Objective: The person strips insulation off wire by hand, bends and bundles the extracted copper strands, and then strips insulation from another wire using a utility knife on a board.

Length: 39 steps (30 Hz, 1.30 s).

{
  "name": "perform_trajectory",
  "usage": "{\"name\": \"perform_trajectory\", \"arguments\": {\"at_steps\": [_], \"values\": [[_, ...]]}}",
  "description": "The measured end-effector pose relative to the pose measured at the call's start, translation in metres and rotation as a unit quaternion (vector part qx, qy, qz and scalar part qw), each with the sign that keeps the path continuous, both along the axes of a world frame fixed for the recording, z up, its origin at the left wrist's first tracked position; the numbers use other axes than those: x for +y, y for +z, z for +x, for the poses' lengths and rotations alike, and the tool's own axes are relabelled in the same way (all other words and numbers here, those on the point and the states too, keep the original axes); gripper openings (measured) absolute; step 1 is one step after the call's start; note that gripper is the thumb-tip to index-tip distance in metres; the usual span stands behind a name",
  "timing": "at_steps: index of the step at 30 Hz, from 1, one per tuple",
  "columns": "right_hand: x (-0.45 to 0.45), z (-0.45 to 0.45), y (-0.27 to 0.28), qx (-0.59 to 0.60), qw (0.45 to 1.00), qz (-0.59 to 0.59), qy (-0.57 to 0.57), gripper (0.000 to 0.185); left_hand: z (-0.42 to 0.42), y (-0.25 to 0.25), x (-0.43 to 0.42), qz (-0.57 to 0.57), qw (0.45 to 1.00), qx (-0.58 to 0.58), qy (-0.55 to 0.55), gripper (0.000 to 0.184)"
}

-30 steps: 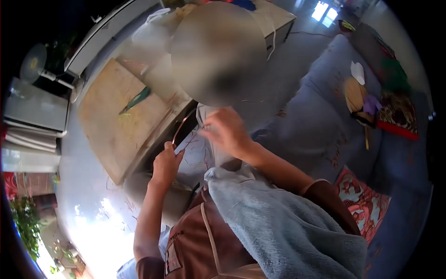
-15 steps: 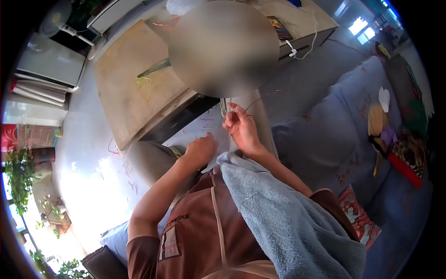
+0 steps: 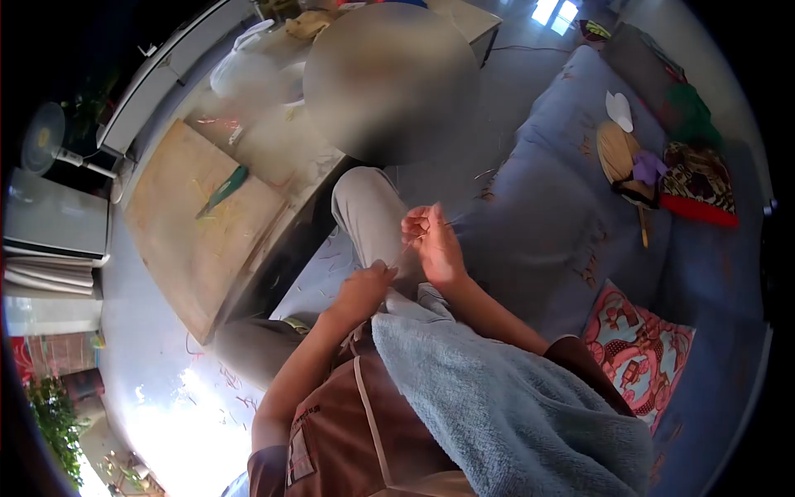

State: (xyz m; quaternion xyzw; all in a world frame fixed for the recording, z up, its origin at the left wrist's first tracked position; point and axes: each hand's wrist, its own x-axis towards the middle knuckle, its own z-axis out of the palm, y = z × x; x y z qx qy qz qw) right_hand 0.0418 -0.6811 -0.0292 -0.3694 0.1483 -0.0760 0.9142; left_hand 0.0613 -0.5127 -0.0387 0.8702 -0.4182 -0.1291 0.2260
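Observation:
My left hand (image 3: 363, 293) is closed in a pinch above my lap, in front of the raised knee in grey trousers (image 3: 364, 207). Slightly higher and to its right, my right hand (image 3: 436, 245) has its fingers curled together, palm partly turned up. A thin reddish strand (image 3: 407, 248) runs between the two hands, its ends hidden in the fingers. Under my right forearm a light blue towel (image 3: 505, 389) lies over the brown apron (image 3: 339, 422).
A wooden board (image 3: 195, 240) with a green-handled knife (image 3: 224, 192) lies on the low table at left. On the blue sofa (image 3: 546, 207) at right are a patterned cushion (image 3: 638, 352) and a straw fan (image 3: 617, 151). A blurred round patch hides part of the top centre.
Compared with half a second ago, my right hand sits slightly lower and my left hand has moved closer to it. The head view has shifted, with the table and sofa lower left in it.

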Motion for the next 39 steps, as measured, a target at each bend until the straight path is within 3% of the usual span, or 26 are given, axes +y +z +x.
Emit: {"name": "perform_trajectory", "arguments": {"at_steps": [3,8,11,14,15,16,18,21,22,25,26,29,32,34,37,38,39], "values": [[-0.014,-0.008,0.021,-0.027,0.995,0.067,0.064,0.048,-0.003,0.029,-0.001,0.006,0.992,0.008,0.125,0.026],[-0.01,-0.008,0.01,0.015,0.992,0.089,0.093,0.055,-0.01,0.046,0.005,-0.007,0.989,-0.092,0.111,0.024],[-0.01,-0.005,0.007,-0.026,0.983,0.146,0.105,0.056,-0.011,0.047,0.0,-0.069,0.984,-0.131,0.097,0.022],[-0.008,-0.016,0.034,0.116,0.988,0.043,0.09,0.053,-0.008,0.062,0.007,-0.048,0.988,-0.124,0.076,0.019],[-0.016,-0.022,0.032,0.13,0.971,-0.079,0.182,0.051,-0.004,0.068,0.014,-0.023,0.991,-0.116,0.067,0.018],[-0.035,-0.031,0.027,0.142,0.931,-0.2,0.27,0.05,0.0,0.069,0.019,-0.008,0.991,-0.118,0.067,0.018],[-0.058,-0.04,0.047,0.172,0.796,-0.427,0.394,0.041,0.01,0.069,0.027,0.021,0.99,-0.122,0.069,0.02],[-0.053,-0.038,0.081,-0.029,0.746,-0.656,0.116,0.035,0.019,0.081,0.034,0.041,0.991,-0.126,0.021,0.019],[-0.048,-0.025,0.093,-0.202,0.615,-0.762,0.021,0.037,0.02,0.089,0.032,0.058,0.989,-0.133,0.002,0.02],[-0.03,-0.001,0.079,-0.256,0.545,-0.783,0.159,0.04,0.026,0.12,0.024,0.1,0.978,-0.184,-0.017,0.023],[-0.026,0.006,0.069,-0.218,0.583,-0.742,0.249,0.037,0.03,0.127,0.026,0.109,0.967,-0.23,-0.032,0.023],[-0.023,0.024,0.065,-0.126,0.578,-0.706,0.39,0.038,0.039,0.161,0.03,0.18,0.955,-0.222,-0.081,0.019],[-0.023,0.03,0.062,-0.176,0.634,-0.695,0.289,0.034,0.052,0.178,0.031,0.093,0.964,-0.244,-0.049,0.023],[-0.037,0.042,0.081,-0.182,0.73,-0.595,0.284,0.029,0.067,0.189,0.03,-0.148,0.943,-0.297,0.007,0.02],[-0.061,0.062,0.13,-0.165,0.853,-0.445,0.218,0.036,0.084,0.223,0.029,-0.394,0.862,-0.245,0.205,0.023],[-0.071,0.068,0.148,-0.155,0.883,-0.385,0.217,0.04,0.089,0.219,0.031,-0.39,0.878,-0.195,0.197,0.024],[-0.077,0.075,0.171,-0.186,0.881,-0.365,0.239,0.046,0.096,0.204,0.035,-0.386,0.891,-0.147,0.189,0.024]]}}
